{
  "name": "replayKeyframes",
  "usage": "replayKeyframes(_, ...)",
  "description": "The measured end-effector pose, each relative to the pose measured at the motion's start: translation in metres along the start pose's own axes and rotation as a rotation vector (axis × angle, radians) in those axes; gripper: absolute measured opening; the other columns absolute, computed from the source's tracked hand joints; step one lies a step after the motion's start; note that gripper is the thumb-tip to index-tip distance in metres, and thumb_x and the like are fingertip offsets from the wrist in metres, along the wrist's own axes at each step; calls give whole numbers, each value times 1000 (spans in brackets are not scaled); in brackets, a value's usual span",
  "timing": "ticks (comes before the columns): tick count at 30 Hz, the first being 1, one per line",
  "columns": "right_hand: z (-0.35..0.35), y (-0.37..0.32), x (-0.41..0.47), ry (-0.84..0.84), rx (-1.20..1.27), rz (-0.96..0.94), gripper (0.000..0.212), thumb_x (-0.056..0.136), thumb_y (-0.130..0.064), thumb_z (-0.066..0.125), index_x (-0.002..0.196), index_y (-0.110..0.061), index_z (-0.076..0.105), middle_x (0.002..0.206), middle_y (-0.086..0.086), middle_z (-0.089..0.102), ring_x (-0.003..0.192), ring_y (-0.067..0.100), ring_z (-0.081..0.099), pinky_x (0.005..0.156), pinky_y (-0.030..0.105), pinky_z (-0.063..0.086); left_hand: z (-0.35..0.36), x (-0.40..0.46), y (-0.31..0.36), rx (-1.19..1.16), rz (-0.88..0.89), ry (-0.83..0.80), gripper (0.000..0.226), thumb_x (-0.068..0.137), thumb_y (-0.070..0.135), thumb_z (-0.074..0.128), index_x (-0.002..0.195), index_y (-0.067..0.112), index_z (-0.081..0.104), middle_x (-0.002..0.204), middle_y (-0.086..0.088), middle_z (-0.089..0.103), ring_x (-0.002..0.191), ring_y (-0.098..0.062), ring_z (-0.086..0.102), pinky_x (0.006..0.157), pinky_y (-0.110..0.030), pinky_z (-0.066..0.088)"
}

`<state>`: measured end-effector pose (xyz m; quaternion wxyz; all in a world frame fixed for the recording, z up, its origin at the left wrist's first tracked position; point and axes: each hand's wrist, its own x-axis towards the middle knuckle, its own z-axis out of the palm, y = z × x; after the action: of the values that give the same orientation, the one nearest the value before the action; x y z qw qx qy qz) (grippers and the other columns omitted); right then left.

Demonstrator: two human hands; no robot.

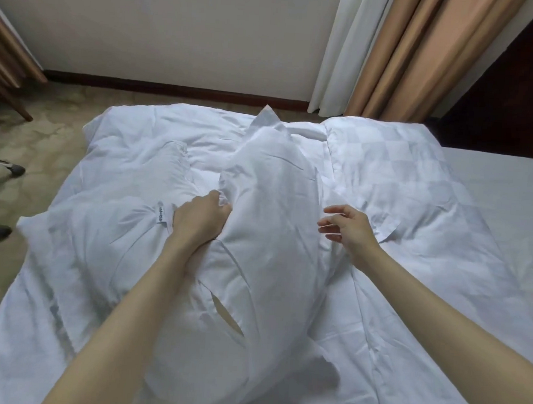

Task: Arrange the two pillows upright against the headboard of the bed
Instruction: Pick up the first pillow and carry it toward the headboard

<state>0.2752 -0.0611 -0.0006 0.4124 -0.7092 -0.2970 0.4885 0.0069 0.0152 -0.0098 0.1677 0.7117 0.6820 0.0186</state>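
Observation:
A white pillow (268, 208) stands on edge in the middle of the bed, one corner pointing up toward the far side. My left hand (200, 218) grips a fold of its case on the left flank. My right hand (349, 228) hovers just right of the pillow, fingers spread, holding nothing. A second white pillow (385, 171) with a faint checked weave lies flat to the right. A rumpled white duvet (113, 192) with a small label covers the bed's left half. No headboard is in view.
The bare white sheet (508, 201) stretches to the right. Beyond the bed are carpet (45, 132), a white wall with dark skirting, and beige and white curtains (393, 53). Wooden furniture legs (13, 92) and metal legs with rubber feet (8, 170) stand at the left.

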Motion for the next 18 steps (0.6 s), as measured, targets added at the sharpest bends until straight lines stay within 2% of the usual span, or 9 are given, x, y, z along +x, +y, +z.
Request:
replayKeyframes(5, -49, 13, -42, 51, 81, 47, 17, 86, 0, 51, 90, -14, 61, 75, 7, 68, 63, 19, 65, 61, 26, 45, -11, -76, 63, 51, 154, 114, 38, 89, 38, 39, 115, 14, 51, 106, -20, 67, 96, -40, 60, 68, -39, 26)
replayKeyframes(10, -102, 30, -93, 66, 77, 57, 18, 82, 2, 54, 93, -11, 60, 76, 8, 67, 66, 21, 64, 64, 28, 46, -8, -145, 122, 49, 238, 68, 30, 92, 36, 36, 108, 14, 49, 107, -17, 67, 99, -39, 61, 67, -37, 28)
replayKeyframes(13, -130, 38, -121, 73, 97, 48, 19, 84, 1, 53, 99, -9, 59, 77, 8, 67, 67, 21, 64, 63, 27, 46, -3, -186, 149, -28, 248, 25, 18, 91, 34, 35, 93, 17, 40, 104, -17, 66, 96, -39, 59, 67, -37, 29)
replayKeyframes(18, -181, 56, -157, 72, 167, 29, 21, 86, 1, 53, 105, -7, 59, 83, 10, 66, 71, 22, 64, 66, 29, 47, 16, -247, 176, -109, 200, -9, 23, 91, 39, 37, 88, 17, 31, 106, -20, 64, 97, -41, 58, 69, -38, 31)
